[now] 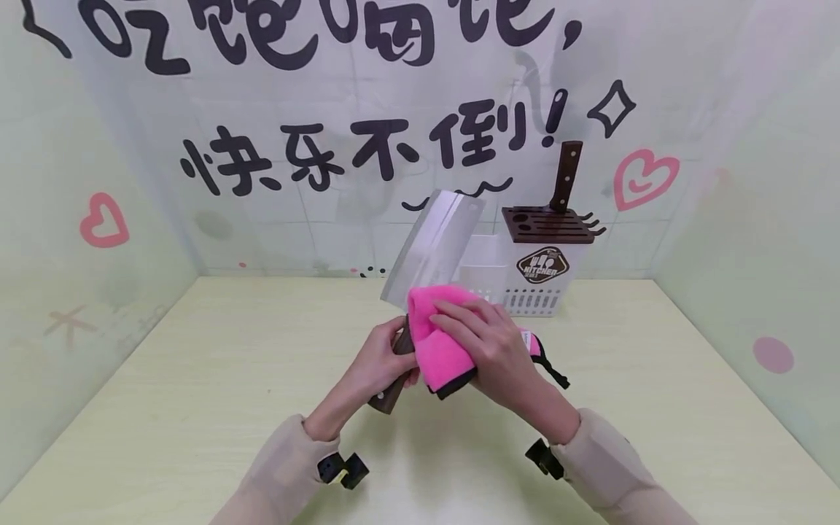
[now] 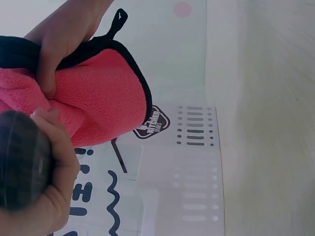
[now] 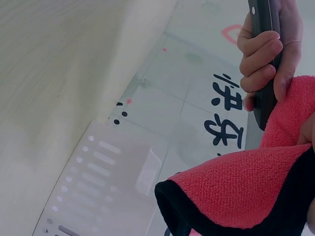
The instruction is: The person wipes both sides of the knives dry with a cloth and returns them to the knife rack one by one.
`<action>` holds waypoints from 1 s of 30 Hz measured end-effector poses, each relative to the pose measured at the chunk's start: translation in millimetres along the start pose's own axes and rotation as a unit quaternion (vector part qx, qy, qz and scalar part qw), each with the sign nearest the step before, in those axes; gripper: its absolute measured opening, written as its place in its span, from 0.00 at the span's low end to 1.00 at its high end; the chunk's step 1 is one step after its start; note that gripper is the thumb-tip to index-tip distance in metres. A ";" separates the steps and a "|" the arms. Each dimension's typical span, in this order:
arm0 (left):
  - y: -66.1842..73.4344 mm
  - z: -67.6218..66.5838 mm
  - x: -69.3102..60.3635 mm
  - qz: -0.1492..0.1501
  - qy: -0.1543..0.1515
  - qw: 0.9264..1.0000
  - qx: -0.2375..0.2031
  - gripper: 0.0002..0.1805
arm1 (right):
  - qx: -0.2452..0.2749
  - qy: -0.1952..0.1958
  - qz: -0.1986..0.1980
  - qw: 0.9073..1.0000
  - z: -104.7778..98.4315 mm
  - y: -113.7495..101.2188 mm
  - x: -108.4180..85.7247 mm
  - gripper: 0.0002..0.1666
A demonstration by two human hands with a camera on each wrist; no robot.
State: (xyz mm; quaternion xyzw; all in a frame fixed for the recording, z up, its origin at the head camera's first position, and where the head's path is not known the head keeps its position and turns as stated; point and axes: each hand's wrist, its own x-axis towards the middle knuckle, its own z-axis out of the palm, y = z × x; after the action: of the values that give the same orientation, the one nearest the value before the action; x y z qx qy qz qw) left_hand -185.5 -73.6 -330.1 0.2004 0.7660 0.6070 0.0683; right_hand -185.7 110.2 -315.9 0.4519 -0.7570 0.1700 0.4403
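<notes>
A cleaver (image 1: 436, 240) with a broad steel blade is held tilted up above the table. My left hand (image 1: 377, 361) grips its dark wooden handle (image 1: 391, 394), fingers wrapped round it, as the right wrist view also shows. My right hand (image 1: 488, 346) holds a pink cloth (image 1: 440, 350) with black edging against the lower part of the blade, near the handle. Part of the cloth hangs out past the right hand, with a black loop (image 1: 554, 372) at its end. In the left wrist view the right thumb (image 2: 47, 78) presses into the folded cloth. The cloth hides the blade's lower corner.
Behind the hands stands a white slotted knife holder (image 1: 534, 302) with a brown top (image 1: 547, 224). Another knife's brown handle (image 1: 566, 175) sticks up from it. Printed wall panels (image 1: 295, 233) enclose the pale wooden table (image 1: 197, 408) at the back and sides.
</notes>
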 end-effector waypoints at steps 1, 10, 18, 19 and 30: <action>0.2 -0.2 -0.4 0.002 0.002 1.000 0.005 0.14 | -0.001 -0.004 0.005 1.000 0.0 0.0 -0.3 0.34; 3.9 0.3 -3.5 0.008 -0.006 0.999 -0.036 0.12 | 0.005 -0.016 0.032 0.999 0.6 2.0 -3.8 0.35; 7.1 2.0 -3.0 -0.045 0.036 0.993 -0.105 0.19 | -0.012 -0.018 0.027 0.999 4.4 -2.6 -3.3 0.33; 7.1 2.0 -2.8 -0.049 0.041 0.992 -0.107 0.19 | -0.017 -0.018 0.022 0.999 5.1 -3.3 -3.7 0.33; 6.2 3.5 0.4 -0.044 0.108 0.991 -0.065 0.19 | -0.064 -0.048 -0.028 0.996 8.5 -15.0 -5.7 0.22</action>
State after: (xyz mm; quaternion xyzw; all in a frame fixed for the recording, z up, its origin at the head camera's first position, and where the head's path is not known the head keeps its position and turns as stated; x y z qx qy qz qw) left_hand -183.3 -69.1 -325.0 0.0951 0.7359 0.6700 0.0242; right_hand -176.4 99.7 -327.4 0.4515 -0.7737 0.0869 0.4358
